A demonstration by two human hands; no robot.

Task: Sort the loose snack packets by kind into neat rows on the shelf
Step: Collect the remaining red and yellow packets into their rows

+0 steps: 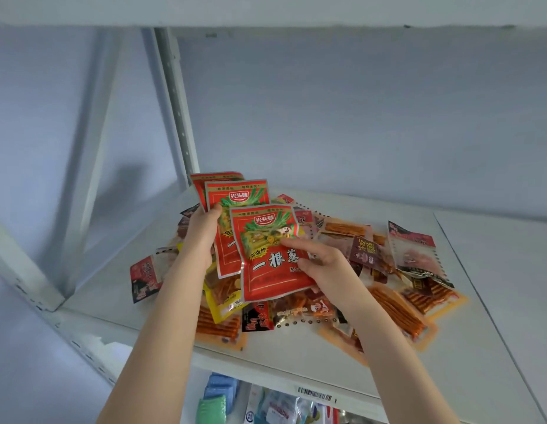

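my left grip (201, 237) is clamped on a fan of red packets (235, 203), thumb on the face of the middle one, held up over the heap; my right grip (324, 261) is closed on the right edge of the front red packet (272, 258), which overlaps the fan. the heap of loose packets (394, 270) lies unsorted and overlapping on the white shelf (296, 359), under and to the right of both grips; a dark red packet (143, 278) sits at its left fringe, just beside my left forearm; more goods (217, 396) show on the level below.
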